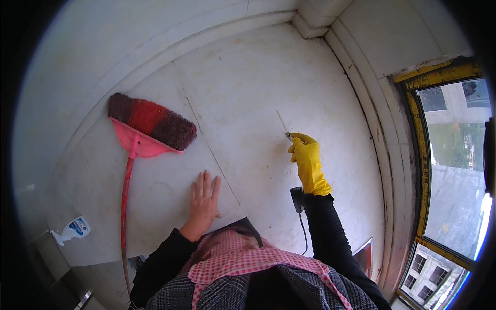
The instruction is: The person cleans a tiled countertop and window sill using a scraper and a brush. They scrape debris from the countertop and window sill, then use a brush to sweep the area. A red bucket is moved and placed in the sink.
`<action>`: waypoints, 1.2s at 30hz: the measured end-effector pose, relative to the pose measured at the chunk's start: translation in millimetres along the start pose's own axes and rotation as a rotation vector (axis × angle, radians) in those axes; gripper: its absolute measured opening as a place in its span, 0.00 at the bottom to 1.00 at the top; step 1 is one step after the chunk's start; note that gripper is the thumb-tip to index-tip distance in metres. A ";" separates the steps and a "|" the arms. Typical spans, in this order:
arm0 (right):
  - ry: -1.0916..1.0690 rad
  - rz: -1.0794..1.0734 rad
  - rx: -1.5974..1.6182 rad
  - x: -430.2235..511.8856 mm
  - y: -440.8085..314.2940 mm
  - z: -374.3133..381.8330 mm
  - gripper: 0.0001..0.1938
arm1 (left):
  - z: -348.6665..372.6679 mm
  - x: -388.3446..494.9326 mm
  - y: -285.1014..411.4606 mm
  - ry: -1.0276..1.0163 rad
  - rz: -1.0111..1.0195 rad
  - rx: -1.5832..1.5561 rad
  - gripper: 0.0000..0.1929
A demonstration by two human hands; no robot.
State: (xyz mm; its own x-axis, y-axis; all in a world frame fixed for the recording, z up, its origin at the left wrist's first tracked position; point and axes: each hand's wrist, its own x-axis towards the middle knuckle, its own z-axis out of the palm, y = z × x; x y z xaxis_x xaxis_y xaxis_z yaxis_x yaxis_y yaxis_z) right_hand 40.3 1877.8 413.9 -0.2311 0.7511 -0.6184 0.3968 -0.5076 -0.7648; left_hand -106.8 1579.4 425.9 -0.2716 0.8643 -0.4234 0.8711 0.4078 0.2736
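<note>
My right hand (pixel 306 155) wears a yellow rubber glove and pinches a small, thin hand tool (pixel 288 136) with a metallic end. Ahead of it, a narrow yellowish strip (pixel 281 119) runs over the pale tiled floor (pixel 240 97); I cannot tell whether it belongs to the tool or marks the tile. Dark specks lie around that spot. My bare left hand (pixel 204 197) rests flat on the floor with its fingers a little apart, holding nothing. Up and left of it lies a broom with a pink head (pixel 145 145) and dark-red bristles (pixel 153 120).
The broom's red handle (pixel 124 201) runs towards me at left. A white spray bottle (pixel 73 229) lies farther left. A black box (pixel 297 197) with a cable is beside my right sleeve. Tiled walls (pixel 155 31) border the floor, and a yellow-framed window (pixel 424 174) is at right.
</note>
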 end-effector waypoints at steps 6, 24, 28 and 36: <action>0.018 -0.006 -0.013 3.5 -7.9 5.7 0.14 | -0.4 0.6 -2.0 0.002 0.008 -0.003 0.63; 0.020 -0.038 0.025 20.2 -17.5 28.0 0.14 | -0.7 0.7 -1.8 0.023 0.004 -0.060 0.61; 0.006 -0.082 0.056 24.3 -19.7 30.1 0.15 | -2.1 0.7 -1.5 0.015 0.002 -0.042 0.61; 0.012 -0.081 0.078 28.9 -22.5 32.4 0.14 | -4.0 0.6 -0.8 0.027 0.002 -0.070 0.60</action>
State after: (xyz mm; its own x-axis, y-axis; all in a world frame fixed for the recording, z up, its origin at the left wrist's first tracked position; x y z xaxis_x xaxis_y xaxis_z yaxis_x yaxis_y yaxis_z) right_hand -4.1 1897.3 407.3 -0.2491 0.7958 -0.5520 0.3067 -0.4758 -0.8243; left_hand -109.3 1580.7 428.8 -0.2821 0.8722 -0.3996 0.8413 0.4251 0.3340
